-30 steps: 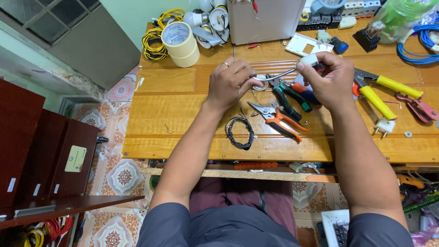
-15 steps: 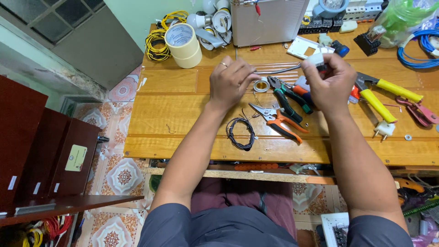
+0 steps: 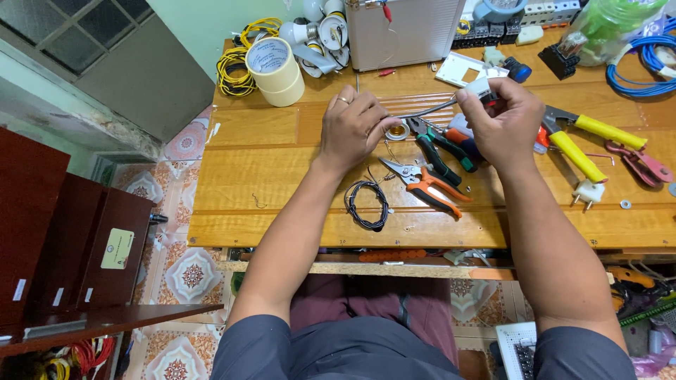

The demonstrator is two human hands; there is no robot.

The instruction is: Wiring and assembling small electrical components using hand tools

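Note:
My left hand (image 3: pixel 355 127) and my right hand (image 3: pixel 503 123) hold the two ends of a grey cable (image 3: pixel 426 110) stretched between them above the wooden table (image 3: pixel 274 176). The right hand pinches the cable's white end piece (image 3: pixel 479 87). A small round roll (image 3: pixel 398 131) lies just under the left fingers. Orange-handled snips (image 3: pixel 426 183) and dark green pliers (image 3: pixel 440 151) rest between my hands. A coil of black wire (image 3: pixel 366 204) lies near my left wrist.
Rolls of masking tape (image 3: pixel 276 70) and yellow wire (image 3: pixel 236 67) stand at the back left, a grey case (image 3: pixel 405 32) behind. Yellow-handled pliers (image 3: pixel 584 144), a white plug (image 3: pixel 589 191), red clamp (image 3: pixel 644 163) and blue cable (image 3: pixel 644 70) lie right. Dark red cabinets (image 3: pixel 63 232) stand left.
Both hands have lifted slightly and the cable now runs taut between them; the right hand shifted a little up and back with the white end piece.

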